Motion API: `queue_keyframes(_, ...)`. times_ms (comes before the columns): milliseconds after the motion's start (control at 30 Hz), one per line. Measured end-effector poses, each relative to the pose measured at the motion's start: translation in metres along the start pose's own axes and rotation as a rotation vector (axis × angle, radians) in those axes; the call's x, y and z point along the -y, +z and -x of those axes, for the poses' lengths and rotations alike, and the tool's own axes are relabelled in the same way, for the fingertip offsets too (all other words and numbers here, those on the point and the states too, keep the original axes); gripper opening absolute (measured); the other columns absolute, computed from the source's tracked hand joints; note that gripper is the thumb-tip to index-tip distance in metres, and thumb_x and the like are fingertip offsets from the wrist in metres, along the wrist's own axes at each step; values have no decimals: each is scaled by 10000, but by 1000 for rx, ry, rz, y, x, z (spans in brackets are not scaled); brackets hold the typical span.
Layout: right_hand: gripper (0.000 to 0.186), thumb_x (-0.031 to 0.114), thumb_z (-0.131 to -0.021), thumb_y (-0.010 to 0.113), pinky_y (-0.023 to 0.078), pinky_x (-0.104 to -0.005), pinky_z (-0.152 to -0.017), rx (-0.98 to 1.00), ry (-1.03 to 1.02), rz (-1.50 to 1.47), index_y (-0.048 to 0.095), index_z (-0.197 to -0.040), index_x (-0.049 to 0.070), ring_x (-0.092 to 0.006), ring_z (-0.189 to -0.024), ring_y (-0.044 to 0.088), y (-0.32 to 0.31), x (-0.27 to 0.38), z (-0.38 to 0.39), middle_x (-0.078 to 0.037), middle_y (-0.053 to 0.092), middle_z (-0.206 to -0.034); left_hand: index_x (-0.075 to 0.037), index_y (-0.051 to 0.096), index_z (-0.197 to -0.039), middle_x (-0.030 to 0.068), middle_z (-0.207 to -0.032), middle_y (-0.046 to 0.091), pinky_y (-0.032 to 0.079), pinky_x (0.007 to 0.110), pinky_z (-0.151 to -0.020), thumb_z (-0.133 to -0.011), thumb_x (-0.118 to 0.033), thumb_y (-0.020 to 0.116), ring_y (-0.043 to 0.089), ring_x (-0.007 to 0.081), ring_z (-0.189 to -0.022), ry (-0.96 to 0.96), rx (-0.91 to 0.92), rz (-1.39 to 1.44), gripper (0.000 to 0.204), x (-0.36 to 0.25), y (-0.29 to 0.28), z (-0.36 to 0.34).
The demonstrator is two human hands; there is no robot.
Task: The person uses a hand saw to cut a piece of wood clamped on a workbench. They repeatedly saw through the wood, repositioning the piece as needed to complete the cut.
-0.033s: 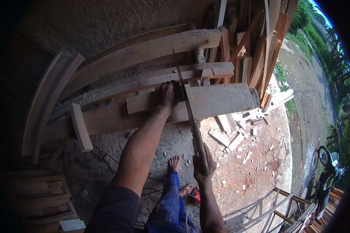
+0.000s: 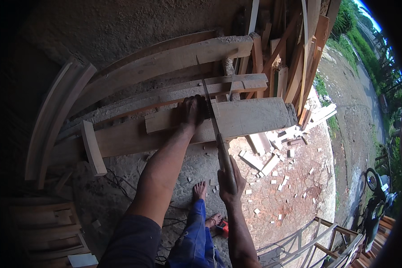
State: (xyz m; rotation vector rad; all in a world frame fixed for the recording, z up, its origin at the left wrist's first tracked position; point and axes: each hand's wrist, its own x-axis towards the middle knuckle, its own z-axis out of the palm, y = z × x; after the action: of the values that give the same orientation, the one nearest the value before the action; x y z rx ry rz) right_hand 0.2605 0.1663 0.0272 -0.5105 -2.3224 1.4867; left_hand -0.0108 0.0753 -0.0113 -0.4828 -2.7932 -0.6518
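Note:
My left hand (image 2: 193,109) is closed on a short board (image 2: 163,123) lying on a wide, pale plank (image 2: 259,116), just left of a long handsaw (image 2: 212,116). The blade crosses the short board and points away from me, its tip over the planks behind. My right hand (image 2: 232,181) grips the saw at its near end, below the plank's front edge; the handle is mostly hidden by my fingers. A small loose wooden piece (image 2: 94,147) rests crosswise over the plank at the left.
Long planks (image 2: 169,58) run behind; upright offcuts (image 2: 295,67) lean at back right. Wood scraps (image 2: 263,165) litter the concrete floor around my bare feet, near cables and a red tool (image 2: 223,228). A metal frame (image 2: 332,234) and motorbike (image 2: 375,187) stand at right.
My right hand and the saw have shifted slightly forward, away from me. My left hand stays on the short board, appearing marginally lower in the picture.

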Motion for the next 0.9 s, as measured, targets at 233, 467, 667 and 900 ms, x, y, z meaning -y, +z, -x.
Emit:
queue_keyframes(233,478,257,-863,728,576,-366,-680,105,20,275,604,-1260,22,-301,-803,737,-70,-57,174,-162,728,-1009,-93,628,-920,127,-907,696,458,482,-825,-879,-104,531,655,348,-939,-50,-104,-39,106,28,11,8)
queue_keyframes(467,532,153,-865,719,545,-336,-707,-100,-244,88,558,-1359,40,-259,-801,716,6,-36,28,-188,711,-1058,-95,639,-894,128,-906,689,454,480,-825,-884,-182,561,643,327,-963,-18,-19,21,117,6,5,0)
queue_keyframes(667,535,203,-856,732,560,-362,-718,-93,-201,179,566,-1355,105,-293,-856,728,-17,-51,101,-151,717,-1045,-83,631,-921,150,-943,687,459,477,-832,-895,-181,529,645,345,-972,-11,-79,-12,144,24,8,-5)
queue_keyframes(900,517,240,-875,701,540,-344,-636,-84,-123,218,566,-1329,35,-247,-769,722,-19,-55,107,-154,712,-906,-106,640,-966,156,-973,690,464,506,-810,-883,-158,513,650,353,-967,-7,-41,-3,161,11,1,2)
